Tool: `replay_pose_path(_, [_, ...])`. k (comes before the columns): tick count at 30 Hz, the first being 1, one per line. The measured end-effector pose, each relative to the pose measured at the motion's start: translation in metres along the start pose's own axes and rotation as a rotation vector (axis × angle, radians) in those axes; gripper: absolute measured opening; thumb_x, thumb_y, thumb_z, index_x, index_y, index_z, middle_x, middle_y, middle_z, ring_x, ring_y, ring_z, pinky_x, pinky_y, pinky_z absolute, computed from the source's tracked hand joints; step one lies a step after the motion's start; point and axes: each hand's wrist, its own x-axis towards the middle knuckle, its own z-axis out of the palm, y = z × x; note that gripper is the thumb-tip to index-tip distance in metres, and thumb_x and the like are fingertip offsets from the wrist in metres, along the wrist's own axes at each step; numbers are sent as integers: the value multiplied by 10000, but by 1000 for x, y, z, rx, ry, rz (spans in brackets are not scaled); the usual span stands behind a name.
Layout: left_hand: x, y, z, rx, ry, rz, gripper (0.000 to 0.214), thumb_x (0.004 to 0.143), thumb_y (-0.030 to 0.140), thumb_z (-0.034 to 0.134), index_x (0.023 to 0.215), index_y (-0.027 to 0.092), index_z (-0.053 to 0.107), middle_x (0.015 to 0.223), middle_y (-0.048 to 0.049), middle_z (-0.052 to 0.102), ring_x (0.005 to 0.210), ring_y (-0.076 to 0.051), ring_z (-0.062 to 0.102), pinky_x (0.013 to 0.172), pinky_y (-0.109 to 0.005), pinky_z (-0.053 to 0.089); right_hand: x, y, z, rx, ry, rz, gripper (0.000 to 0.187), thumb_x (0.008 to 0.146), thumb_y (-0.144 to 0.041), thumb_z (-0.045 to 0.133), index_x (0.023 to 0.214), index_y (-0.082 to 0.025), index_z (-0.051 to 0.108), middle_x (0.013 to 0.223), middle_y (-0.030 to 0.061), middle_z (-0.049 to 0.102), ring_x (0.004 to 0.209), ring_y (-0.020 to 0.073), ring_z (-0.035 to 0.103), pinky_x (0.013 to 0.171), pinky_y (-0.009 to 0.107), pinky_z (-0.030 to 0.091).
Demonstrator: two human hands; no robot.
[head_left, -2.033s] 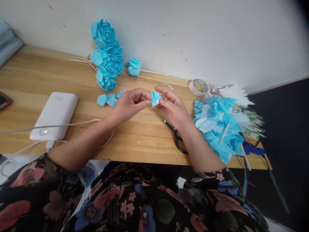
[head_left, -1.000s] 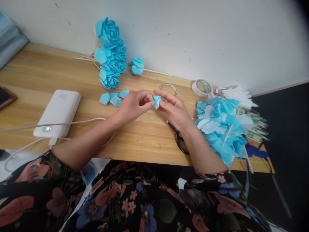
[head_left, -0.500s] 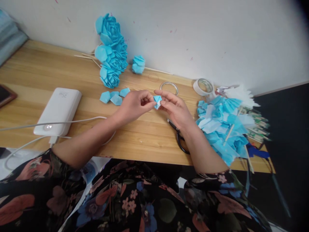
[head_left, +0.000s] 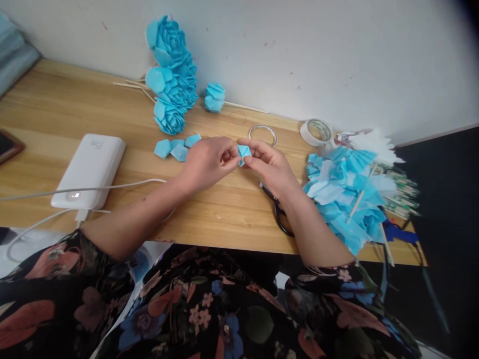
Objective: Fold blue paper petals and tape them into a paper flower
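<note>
Paper point(head_left: 244, 151) btwn L hand point(head_left: 208, 158) & R hand point(head_left: 272, 165)

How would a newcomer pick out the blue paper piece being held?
Find the wooden table against the pale wall. Over its middle, the left hand and right hand come together. The small folded blue paper piece is pinched between them, unlike the loose blue pieces lying on the table to its left.

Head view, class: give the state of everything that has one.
Blue paper piece: folded, held
Left hand: pinching it
Right hand: pinching it
Blue flowers: open, clustered
Blue petals: loose
Small blue bud: closed
White power bank: lit, cable connected
Scissors: partly hidden, opening unclear
</note>
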Motion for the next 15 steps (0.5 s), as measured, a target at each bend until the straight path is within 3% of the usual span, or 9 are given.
replay_pose_path(6, [0,-3,3,-102,14,-22,156,844,191,726,743,220,610,659,19,610,614,-126,500,601,-308,338,0,0,1,-45,49,-11,411,854,-398,799,1250,-303,746,1007,4,754,928,200,667,965,427,595])
replay_pose_path(11, [1,-7,8,-244,69,-151,233,817,216,791,988,220,632,672,62,603,577,-100,502,574,-272,349,-1,-6,3,-4,57,-6,405,842,-446,822,1220,-329,740,972,-9,720,934,201,668,938,404,599])
replay_pose_path(13, [3,-8,7,-342,-17,-228,206,845,247,779,997,206,645,663,54,612,571,-104,524,569,-265,378,-1,-6,2,30,43,-12,421,830,-433,840,1222,-324,730,921,-22,703,904,185,663,912,376,593])
replay_pose_path(15, [5,-8,5,-460,-155,-309,162,888,310,759,884,194,645,631,35,611,551,-107,535,563,-265,413,0,-5,2,58,27,-31,454,822,-431,853,1238,-312,715,882,-33,690,876,170,661,897,355,586])
